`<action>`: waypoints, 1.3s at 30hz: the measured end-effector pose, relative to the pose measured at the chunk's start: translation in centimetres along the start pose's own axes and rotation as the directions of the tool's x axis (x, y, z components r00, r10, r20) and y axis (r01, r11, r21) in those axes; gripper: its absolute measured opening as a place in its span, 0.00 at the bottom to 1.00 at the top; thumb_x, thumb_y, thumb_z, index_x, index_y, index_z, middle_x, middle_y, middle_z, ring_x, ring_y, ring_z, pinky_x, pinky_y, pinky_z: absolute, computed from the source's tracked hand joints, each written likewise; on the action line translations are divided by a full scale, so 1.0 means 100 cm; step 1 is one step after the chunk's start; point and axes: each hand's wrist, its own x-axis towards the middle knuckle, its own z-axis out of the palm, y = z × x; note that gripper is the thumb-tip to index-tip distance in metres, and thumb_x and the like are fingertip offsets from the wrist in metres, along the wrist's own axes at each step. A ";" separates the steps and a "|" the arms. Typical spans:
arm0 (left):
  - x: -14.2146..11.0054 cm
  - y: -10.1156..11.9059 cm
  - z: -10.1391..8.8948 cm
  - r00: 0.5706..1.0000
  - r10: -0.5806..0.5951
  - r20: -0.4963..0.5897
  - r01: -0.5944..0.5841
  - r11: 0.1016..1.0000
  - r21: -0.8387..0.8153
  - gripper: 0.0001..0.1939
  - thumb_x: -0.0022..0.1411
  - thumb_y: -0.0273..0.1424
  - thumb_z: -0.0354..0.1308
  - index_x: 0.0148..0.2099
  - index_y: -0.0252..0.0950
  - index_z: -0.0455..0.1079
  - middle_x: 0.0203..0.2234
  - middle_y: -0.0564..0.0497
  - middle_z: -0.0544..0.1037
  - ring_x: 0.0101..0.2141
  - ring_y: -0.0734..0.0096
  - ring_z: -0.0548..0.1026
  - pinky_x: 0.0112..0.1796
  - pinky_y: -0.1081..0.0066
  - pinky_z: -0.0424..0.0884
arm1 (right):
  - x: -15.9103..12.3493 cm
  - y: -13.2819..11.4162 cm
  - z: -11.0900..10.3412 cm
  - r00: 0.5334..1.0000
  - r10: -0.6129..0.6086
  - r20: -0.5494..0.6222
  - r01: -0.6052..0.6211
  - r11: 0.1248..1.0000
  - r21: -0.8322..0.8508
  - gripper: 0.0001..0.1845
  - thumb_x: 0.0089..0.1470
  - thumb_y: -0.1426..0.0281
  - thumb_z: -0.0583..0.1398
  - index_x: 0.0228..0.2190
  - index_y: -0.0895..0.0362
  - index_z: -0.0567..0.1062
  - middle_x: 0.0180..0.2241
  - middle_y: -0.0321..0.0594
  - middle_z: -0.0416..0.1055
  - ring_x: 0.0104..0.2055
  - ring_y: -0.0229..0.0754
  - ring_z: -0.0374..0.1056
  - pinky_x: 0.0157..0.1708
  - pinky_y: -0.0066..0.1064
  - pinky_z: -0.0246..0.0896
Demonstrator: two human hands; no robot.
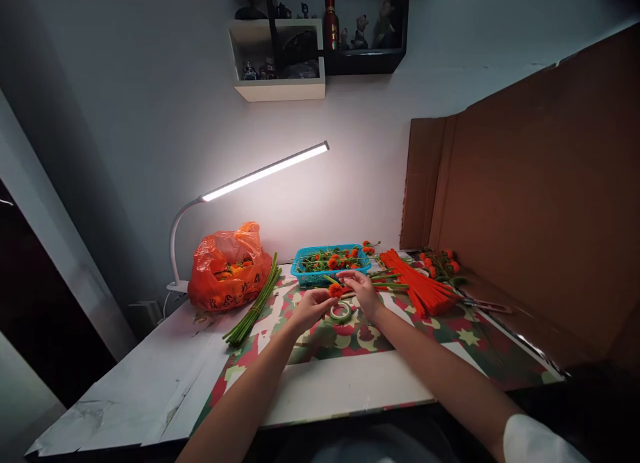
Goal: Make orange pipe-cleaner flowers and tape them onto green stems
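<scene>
In the head view my left hand [312,308] is closed in a pinch on a small orange flower [335,290], its fingertips just under the bloom. My right hand [363,291] is close on the flower's other side, thumb and fingers drawn together; what they pinch is too small to make out. A thin green piece [330,280] shows by its fingertips. Below both hands a roll of green tape [341,312] lies on the patterned table covering [367,340]. Just behind them is a blue basket [306,276] of orange flowers with green stems.
Left stand an orange plastic bag [220,293] with flowers and a bundle of green stems [254,303]. Right lie red strips [423,286], more orange flowers [440,263] and scissors [485,306] beside a cardboard panel [540,196]. A lit lamp [265,172] reaches over the table.
</scene>
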 end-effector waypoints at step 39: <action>-0.002 0.002 -0.007 0.998 0.056 -0.038 -0.052 0.993 0.102 0.17 0.53 0.44 0.59 0.32 0.32 0.72 0.22 0.53 0.72 0.24 0.75 0.66 0.26 0.75 0.61 | -0.001 0.002 -0.005 0.887 0.390 0.248 -0.434 0.886 0.161 0.11 0.39 0.65 0.65 0.26 0.58 0.73 0.27 0.37 0.73 0.29 0.37 0.68 0.32 0.29 0.61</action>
